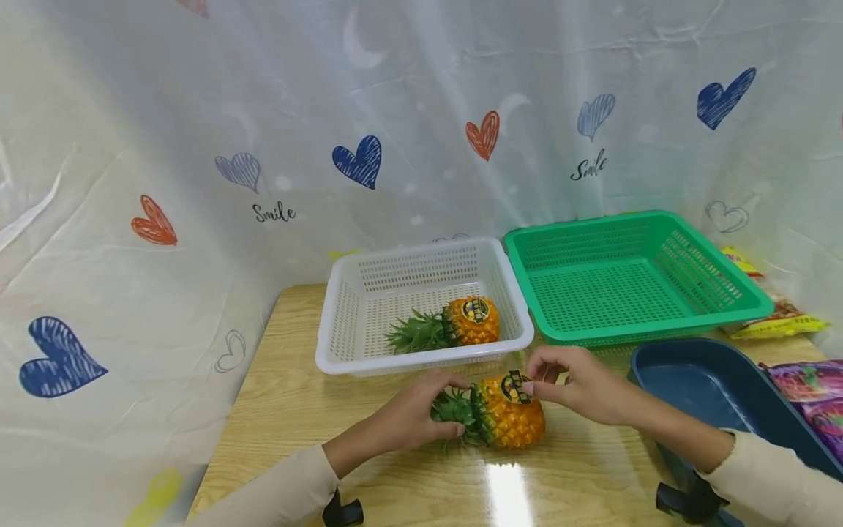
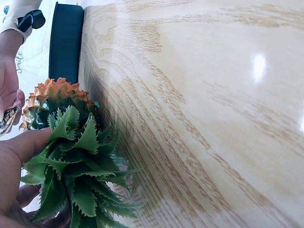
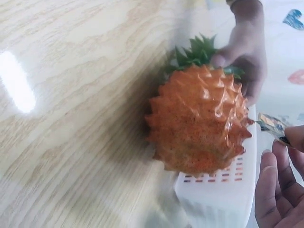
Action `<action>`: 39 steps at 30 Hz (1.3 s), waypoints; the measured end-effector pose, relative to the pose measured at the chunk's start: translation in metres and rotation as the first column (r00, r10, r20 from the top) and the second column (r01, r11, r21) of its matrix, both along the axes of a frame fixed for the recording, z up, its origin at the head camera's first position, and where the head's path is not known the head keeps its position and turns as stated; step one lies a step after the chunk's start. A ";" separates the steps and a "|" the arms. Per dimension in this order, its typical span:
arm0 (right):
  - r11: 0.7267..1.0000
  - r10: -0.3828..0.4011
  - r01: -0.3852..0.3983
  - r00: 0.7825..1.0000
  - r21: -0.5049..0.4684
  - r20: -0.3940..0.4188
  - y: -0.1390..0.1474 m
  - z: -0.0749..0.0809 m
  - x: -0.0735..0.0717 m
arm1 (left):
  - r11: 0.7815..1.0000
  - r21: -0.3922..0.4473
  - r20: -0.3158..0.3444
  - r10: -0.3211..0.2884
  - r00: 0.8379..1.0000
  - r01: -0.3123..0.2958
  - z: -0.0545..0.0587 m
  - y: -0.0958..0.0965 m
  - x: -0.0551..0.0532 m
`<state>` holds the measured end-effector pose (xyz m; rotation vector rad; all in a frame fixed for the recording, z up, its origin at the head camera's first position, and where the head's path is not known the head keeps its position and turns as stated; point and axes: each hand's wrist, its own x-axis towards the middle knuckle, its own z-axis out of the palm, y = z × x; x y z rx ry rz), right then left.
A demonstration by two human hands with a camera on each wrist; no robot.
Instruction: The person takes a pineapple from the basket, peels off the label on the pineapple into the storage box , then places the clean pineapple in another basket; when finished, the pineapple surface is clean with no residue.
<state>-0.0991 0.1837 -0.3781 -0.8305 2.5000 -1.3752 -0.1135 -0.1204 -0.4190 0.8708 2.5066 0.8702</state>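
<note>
- The left hand (image 1: 418,413) holds the front pineapple (image 1: 520,428) by its leafy crown; the thumb and the fingers curl around the leaves from two sides.
- This pineapple lies on its side on the tabletop (image 1: 270,446), just before the white basket, with the crown directed to the tabletop's left edge and the orange body to the right.
- The right hand (image 1: 576,384) is at the upper side of the fruit. Its thumb and one finger are closed in a pinch on a black and gold label (image 1: 516,387); in the right wrist view the other fingers are bent loosely. I cannot tell if the label touches the fruit.
- To the right of this hand, a dark blue tub (image 1: 691,373) stands along the tabletop's right side, and purple packets (image 1: 806,380) are beside its outer wall.
- Farther, toward the tabletop's far left corner, stands the white basket (image 1: 369,364). A second pineapple (image 1: 486,329) lies inside, near the front wall, and bears a round label (image 1: 475,310).
- At its right is a green basket (image 1: 593,296), with yellow and red snack bags (image 1: 787,322) behind its right end.
- Behind everything hangs a pale curtain (image 1: 421,66) printed with hearts.
</note>
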 end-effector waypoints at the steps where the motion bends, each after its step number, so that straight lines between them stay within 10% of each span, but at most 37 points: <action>1: 1.000 -0.003 0.003 1.000 0.000 0.003 0.002 0.001 0.000 | 1.000 0.001 0.000 0.000 1.000 0.000 0.000 0.000 0.000; 39: 0.993 0.104 -0.086 0.964 -0.086 0.244 0.127 -0.011 -0.006 | 1.000 0.006 0.013 0.009 1.000 -0.009 -0.001 -0.001 0.001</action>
